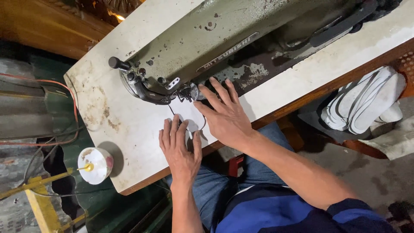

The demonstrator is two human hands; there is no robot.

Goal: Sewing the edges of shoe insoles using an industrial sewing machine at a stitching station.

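Pressing flat white fabric piece [186,117], both hands [179,149] [224,116].

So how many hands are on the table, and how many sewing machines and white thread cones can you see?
Hands pressing flat on the white piece by the needle: 2, the left hand and the right hand
Sewing machines: 1
White thread cones: 1
Total: 4

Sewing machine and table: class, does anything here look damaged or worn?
Yes. The sewing machine has chipped, flaking green paint, and the white table shows brown stains near its left edge. Both hands lie flat on white material.
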